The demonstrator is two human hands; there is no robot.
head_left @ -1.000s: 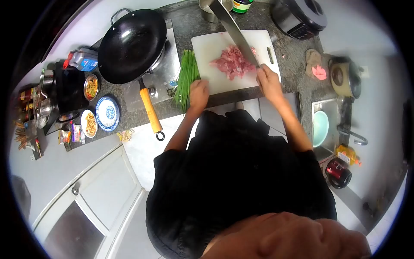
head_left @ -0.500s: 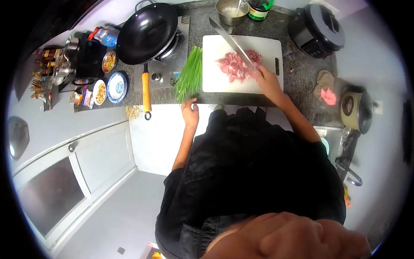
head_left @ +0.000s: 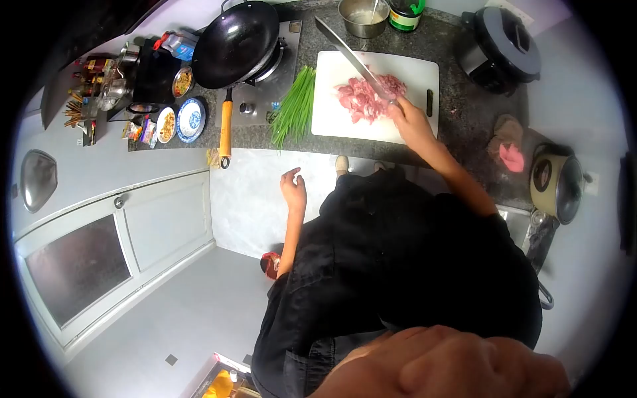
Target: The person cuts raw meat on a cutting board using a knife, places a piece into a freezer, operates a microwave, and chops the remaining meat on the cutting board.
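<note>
A white cutting board [head_left: 326,123] lies on the counter with a heap of cut raw meat [head_left: 360,101] in its middle. My right hand [head_left: 414,126] is closed round the handle of a long kitchen knife [head_left: 350,57]. Its blade slants over the meat toward the board's far left corner. My left hand [head_left: 292,188] hangs in the air in front of the counter, fingers loosely bent and apart, holding nothing. Nearest to it on the counter is a bunch of long green chives [head_left: 294,106], left of the board.
A black wok [head_left: 237,43] with a wooden handle sits on the gas stove [head_left: 260,99]. Farther left are a blue-patterned plate [head_left: 192,121] and bowls of food. Behind the board stands a metal bowl [head_left: 363,28]; a pressure cooker [head_left: 499,50] and a pink cloth [head_left: 511,158] are right.
My left hand has dropped back from the counter edge, away from the chives. My right hand keeps its grip on the knife over the meat. The camera view has shifted slightly.
</note>
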